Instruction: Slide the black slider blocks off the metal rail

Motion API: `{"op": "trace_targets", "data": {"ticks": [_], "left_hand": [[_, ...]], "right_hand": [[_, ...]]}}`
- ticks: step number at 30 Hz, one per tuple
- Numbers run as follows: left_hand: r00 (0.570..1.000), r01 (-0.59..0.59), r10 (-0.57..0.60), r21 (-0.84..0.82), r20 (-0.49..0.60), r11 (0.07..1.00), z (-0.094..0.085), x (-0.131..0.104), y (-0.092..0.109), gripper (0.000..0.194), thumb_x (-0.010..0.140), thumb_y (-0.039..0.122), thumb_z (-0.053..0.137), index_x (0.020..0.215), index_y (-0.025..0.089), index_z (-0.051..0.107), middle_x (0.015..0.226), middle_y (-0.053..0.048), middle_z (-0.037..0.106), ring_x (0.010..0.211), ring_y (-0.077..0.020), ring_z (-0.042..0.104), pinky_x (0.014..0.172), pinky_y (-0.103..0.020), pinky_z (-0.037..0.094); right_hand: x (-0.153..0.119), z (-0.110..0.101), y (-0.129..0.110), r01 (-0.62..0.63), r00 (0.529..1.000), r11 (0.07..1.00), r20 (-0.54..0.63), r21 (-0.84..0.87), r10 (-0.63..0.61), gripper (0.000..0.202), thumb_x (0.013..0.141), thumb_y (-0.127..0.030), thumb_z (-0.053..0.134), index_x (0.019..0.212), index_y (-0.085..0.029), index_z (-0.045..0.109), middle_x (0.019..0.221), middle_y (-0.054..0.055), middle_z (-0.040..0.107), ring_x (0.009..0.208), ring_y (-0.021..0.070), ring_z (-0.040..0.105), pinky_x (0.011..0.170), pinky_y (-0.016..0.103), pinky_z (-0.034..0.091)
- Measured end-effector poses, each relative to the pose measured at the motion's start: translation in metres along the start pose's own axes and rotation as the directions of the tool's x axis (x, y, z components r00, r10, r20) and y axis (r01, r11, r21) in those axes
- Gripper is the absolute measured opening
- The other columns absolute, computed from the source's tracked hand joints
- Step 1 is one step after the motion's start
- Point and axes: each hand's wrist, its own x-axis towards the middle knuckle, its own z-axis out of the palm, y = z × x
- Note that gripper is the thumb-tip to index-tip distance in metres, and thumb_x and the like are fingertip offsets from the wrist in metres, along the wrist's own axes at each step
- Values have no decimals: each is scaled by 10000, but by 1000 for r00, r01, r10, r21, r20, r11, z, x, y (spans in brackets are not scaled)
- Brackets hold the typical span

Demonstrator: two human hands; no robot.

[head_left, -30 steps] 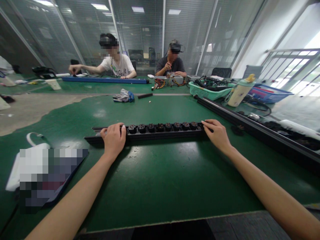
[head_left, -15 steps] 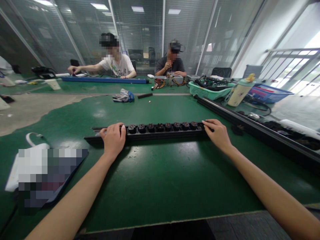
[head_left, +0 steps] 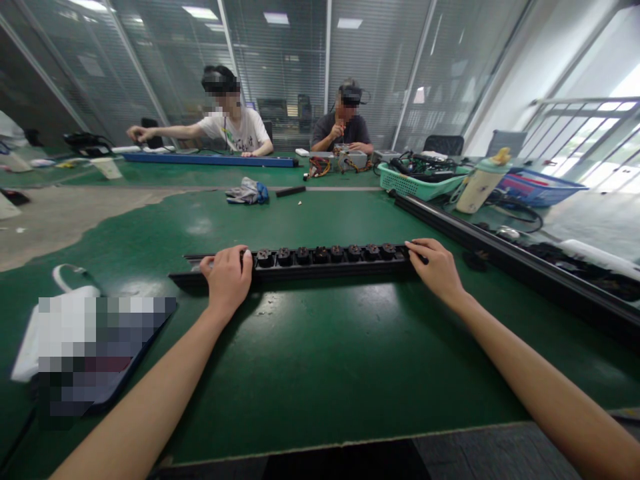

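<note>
A long black power strip (head_left: 325, 270) lies crosswise on the green table in front of me. Several round black sockets (head_left: 336, 253) sit in a row along its open top. Near its left end, my left hand (head_left: 227, 280) is closed around the strip, thumb against the end of the socket row. My right hand (head_left: 434, 268) pinches the strip's right end, with thumb and forefinger at the last socket. Fingers behind the strip are partly hidden on both sides.
A blurred-out device (head_left: 120, 353) lies at the left. Farther back are gloves (head_left: 249, 191) and a short black piece (head_left: 291, 191). A long black rail (head_left: 480, 247) runs down the right side, near a green basket (head_left: 417, 185) and a bottle (head_left: 483, 185). Two people sit opposite.
My hands and the power strip stay practically still. Across the table, the person in the white shirt has moved an outstretched hand slightly left and up.
</note>
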Motion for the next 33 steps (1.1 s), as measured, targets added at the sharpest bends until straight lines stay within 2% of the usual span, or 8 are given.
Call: {"op": "trace_targets", "data": {"ticks": [17,23,33], "left_hand": [[1000,-4,4,2,-5,1000,2,0,-1,471,1074,413,306,1227,177,684,1290,-194,758,1285,-363,644,1142,-561,300],[1000,-4,4,4,-2,1000,2,1,-2,473,1077,411,306,1232,172,684,1285,-189,760,1286,-358,648,1145,-554,302],[1000,-9,9,7,-4,1000,2,0,-2,480,1078,412,306,1232,165,688,1289,-194,759,1287,-363,648,1145,-561,302]], "right_hand": [[0,0,1,4,1000,1000,0,-26,-4,363,984,-273,570,1198,-173,845,1217,177,765,1116,325,730,1071,542,581],[-1,-2,7,-23,1000,999,-13,-28,23,349,979,-280,582,1192,-205,849,1215,159,768,1113,318,732,1082,545,573],[0,-5,9,-27,1000,999,-13,-30,27,351,978,-292,586,1183,-189,853,1207,161,775,1119,318,734,1075,531,579]]}}
